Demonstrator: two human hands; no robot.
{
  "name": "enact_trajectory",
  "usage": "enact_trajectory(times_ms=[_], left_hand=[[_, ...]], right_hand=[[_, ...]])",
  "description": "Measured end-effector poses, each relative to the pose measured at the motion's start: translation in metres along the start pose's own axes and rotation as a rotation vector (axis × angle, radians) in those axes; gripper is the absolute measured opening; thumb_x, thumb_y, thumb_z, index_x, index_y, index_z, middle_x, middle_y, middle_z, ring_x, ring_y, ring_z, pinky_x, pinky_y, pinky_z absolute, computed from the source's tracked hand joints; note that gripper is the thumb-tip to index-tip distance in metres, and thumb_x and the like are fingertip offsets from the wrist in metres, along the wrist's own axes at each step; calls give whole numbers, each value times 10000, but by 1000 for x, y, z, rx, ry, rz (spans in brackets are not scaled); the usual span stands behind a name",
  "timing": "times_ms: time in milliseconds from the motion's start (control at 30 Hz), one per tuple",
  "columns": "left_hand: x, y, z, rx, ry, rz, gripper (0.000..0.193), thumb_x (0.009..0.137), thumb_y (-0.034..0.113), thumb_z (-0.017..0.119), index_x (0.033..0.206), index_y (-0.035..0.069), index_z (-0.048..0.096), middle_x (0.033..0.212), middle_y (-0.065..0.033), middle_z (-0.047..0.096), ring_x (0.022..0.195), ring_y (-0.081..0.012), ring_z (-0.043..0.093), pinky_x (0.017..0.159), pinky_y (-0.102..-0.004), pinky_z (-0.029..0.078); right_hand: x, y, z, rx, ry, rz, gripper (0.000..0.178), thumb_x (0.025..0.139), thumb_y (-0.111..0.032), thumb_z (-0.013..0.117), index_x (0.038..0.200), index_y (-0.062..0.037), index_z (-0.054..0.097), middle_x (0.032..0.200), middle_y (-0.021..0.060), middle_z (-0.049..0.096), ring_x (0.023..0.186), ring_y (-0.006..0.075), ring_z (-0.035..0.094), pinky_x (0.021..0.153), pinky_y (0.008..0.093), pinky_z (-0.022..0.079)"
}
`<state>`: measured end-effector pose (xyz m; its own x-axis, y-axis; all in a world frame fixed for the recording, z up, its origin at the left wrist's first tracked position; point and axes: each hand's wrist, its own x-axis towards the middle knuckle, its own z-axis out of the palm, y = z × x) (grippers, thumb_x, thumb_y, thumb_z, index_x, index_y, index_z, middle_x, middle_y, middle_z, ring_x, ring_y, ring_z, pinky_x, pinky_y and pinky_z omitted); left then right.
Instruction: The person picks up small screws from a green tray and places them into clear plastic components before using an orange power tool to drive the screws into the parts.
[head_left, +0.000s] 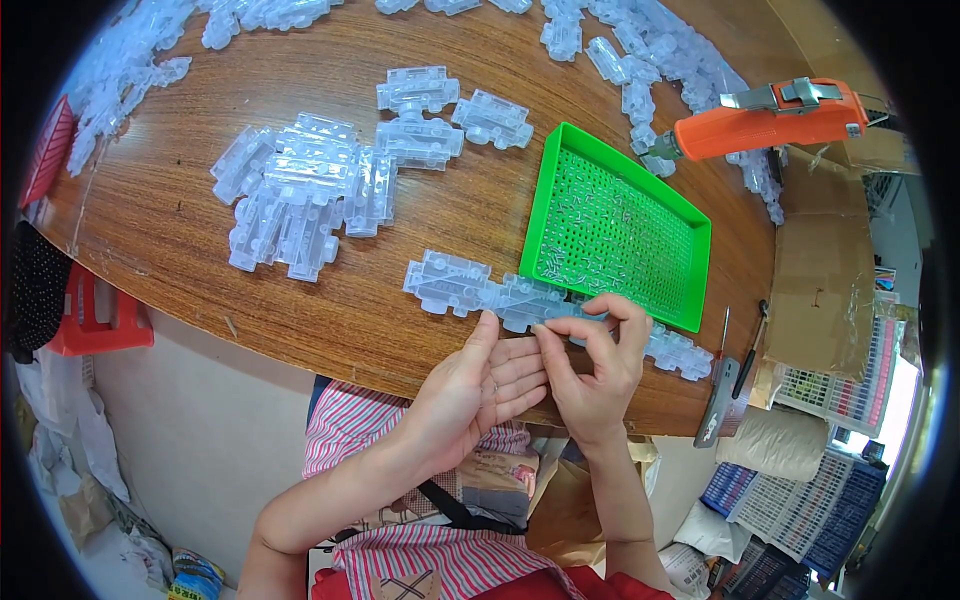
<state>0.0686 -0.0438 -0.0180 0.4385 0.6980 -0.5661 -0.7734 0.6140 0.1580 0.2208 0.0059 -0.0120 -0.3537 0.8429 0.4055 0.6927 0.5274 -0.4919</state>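
My left hand (478,392) lies palm up at the table's front edge, fingers stretched out and thumb raised. A tiny shiny speck, perhaps a screw, shows on it. Beside its fingertips my right hand (600,375) pinches thumb and forefinger together; whatever is between them is too small to make out. Just beyond both hands runs a row of clear plastic car-shaped housings (447,282), partly covered by my right fingers. Behind that row stands a green perforated tray (540,215) with many small metal screws (575,225) scattered in it.
A pile of clear housings (310,165) sits left of centre, with more heaped along the far edge. An orange electric screwdriver (765,125) hangs at the right, its tip near the tray. A grey-handled knife (715,405) and a thin screwdriver (750,350) lie at the right edge.
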Motion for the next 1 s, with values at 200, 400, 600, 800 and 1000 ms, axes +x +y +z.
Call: enact_trajectory(times_ms=[200, 400, 600, 800, 1000], left_hand=[[-2, 7, 1, -111, -148, -40, 841, 1003, 635, 251, 1433, -80, 361, 1450, -214, 456, 1310, -257, 495, 1105, -385, 387], [0, 6, 0, -212, -312, -46, 868, 994, 652, 213, 1459, -73, 324, 1418, -215, 495, 1285, -274, 520, 1107, -394, 388], [-5, 3, 5, -191, -232, -1, 863, 994, 651, 225, 1465, -67, 313, 1453, -192, 455, 1318, -279, 481, 1128, -401, 358], [-5, 6, 1, -285, -330, 5, 804, 1016, 604, 225, 1488, -45, 276, 1483, -197, 415, 1349, -285, 444, 1144, -420, 328], [-8, 7, 5, -287, -345, 36, 751, 1030, 580, 247, 1479, -20, 300, 1433, -148, 477, 1252, -212, 527, 1092, -352, 386]], right_hand=[[-3, -16, -30, 118, -86, 72, 161, 743, -37, 763, 890, -85, 716, 1017, 79, 547, 878, 235, 493, 747, 336, 410], [-7, -30, -38, 54, -269, -123, 255, 712, -93, 776, 957, -148, 730, 1069, 33, 561, 917, 227, 505, 773, 354, 387], [-6, -38, -33, -72, -264, -236, 250, 714, -113, 770, 955, -139, 709, 1045, 13, 565, 926, 229, 526, 782, 370, 373], [-4, -38, -26, 32, -255, -122, 190, 726, -92, 760, 896, -113, 676, 1008, 16, 571, 872, 229, 532, 768, 373, 381], [3, -40, -27, 93, -275, -81, 181, 723, -74, 761, 873, -92, 661, 1011, 38, 575, 884, 239, 527, 776, 369, 387]])
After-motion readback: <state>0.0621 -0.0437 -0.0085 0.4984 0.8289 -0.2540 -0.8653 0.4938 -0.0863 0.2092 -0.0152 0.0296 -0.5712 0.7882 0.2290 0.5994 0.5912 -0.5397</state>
